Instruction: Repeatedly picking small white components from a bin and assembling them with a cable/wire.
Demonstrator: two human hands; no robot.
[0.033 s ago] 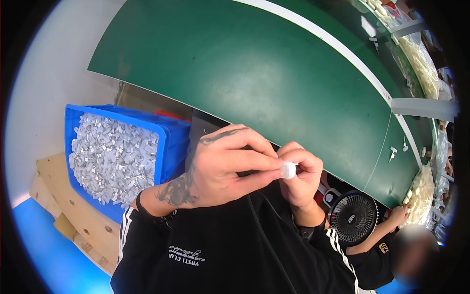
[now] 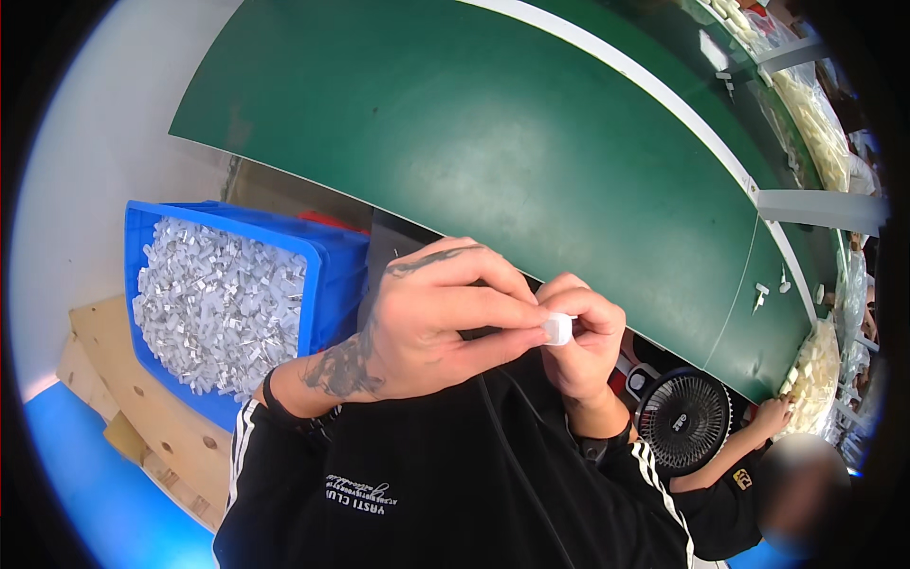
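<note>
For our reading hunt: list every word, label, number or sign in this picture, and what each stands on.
Wording is not copied, only located.
Black cloth shirt with white-striped sleeves: white lettering, upside down in this view.
Round black plastic fan: small light mark at its centre.
Co-worker's black shirt: small yellow badge, too small to read.
Small white plastic piece: no lettering discernible.

White lettering (image 2: 358, 495) on black shirt (image 2: 445, 455); mark (image 2: 681, 420) on fan (image 2: 697, 436); badge (image 2: 742, 480) on co-worker's sleeve (image 2: 711, 507)
</note>
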